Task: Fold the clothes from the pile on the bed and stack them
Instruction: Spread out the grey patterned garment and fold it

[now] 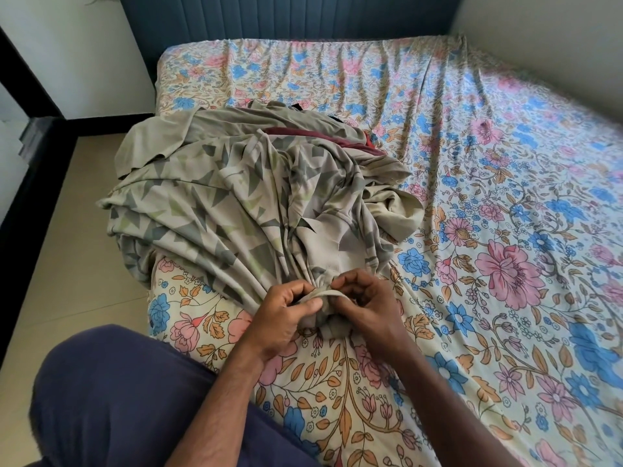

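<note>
Both hands grip the bunched end of a patterned garment at the bed's near edge.

The bed (472,183), under a floral sheet, fills most of the view, its dark headboard (286,15) along the far edge. The pile (236,170) of clothes lies toward the bed's left edge, partly hanging over it, with a maroon piece (323,136) showing near its far side. On top of the pile spreads the garment (236,210), beige with grey and green leaf shapes, drawn in tight folds toward the near edge. There the left hand (279,318) and right hand (364,305) sit close together, fingers curled, pinching the garment's gathered end between them. A knee (128,392) in dark blue cloth is at the near left corner.
</note>
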`<state>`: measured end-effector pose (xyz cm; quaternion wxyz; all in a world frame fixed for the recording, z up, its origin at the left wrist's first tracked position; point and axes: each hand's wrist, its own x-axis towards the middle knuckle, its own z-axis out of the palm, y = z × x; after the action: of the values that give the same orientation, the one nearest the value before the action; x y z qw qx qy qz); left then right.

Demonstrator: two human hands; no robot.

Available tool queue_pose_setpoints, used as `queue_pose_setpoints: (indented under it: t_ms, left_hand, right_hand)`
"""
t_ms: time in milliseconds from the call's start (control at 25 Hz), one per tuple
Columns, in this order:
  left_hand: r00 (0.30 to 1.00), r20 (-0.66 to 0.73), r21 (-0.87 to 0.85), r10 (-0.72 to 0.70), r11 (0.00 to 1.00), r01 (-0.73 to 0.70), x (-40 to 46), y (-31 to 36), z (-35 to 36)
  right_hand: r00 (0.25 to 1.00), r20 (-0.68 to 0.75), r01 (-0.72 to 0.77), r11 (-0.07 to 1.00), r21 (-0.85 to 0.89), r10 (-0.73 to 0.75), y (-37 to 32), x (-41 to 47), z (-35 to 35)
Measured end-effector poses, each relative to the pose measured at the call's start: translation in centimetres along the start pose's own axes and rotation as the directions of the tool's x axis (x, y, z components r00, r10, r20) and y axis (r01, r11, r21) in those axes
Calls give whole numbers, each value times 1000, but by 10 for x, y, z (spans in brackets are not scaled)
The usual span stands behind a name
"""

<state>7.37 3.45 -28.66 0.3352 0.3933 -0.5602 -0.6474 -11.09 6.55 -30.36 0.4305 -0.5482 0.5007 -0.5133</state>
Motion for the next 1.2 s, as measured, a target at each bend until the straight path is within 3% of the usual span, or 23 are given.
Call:
queue_pose_setpoints:
  t_ms: [80,160,320,440,520,600,680,840,960,1080,1200]
  left_hand:
    - [1000,-27,-4,-14,1000,14,-5,2,-5]
    - [996,-80,128,27,992,-16,-9,1,-7]
    - [962,-231,432,143,901,-30,-3,-3,5]
    - [875,-369,683,312,729,29,10,8,21]
    - [873,-394,747,286,653,123,15,18,33]
    - [899,-405,756,165,613,228,15,18,42]
    - [906,-398,754,140,612,237,11,11,44]
    - [854,-403,632,331,775,-2,1,-3,38]
    - [805,-391,549,446,815,-185,-3,-5,35]
    - [818,-331,540,471,805,-245,-1,-5,39]
    - [809,-354,545,469,807,-229,2,-11,42]
  right_hand:
    - [988,9,153,954,-258,-156,3,-7,-4]
    - [965,-49,220,898,-380,-257,8,-10,-11]
    - [943,-173,220,922,-319,-285,16,-12,-14]
    - [946,-170,201,910,-364,-277,21,-13,-13]
    - [943,-161,214,900,-379,-292,24,-13,-13]
    - [932,-119,280,888,-366,-343,24,-14,-13]
    - [921,-92,329,881,-341,-379,24,-12,-12]
    - [924,-209,251,920,-300,-320,23,-14,-12]
    - [922,-313,170,965,-200,-227,19,-16,-11]
    - [921,-251,218,928,-301,-298,19,-15,-9]
    - [898,-136,307,817,-488,-418,22,-17,-3]
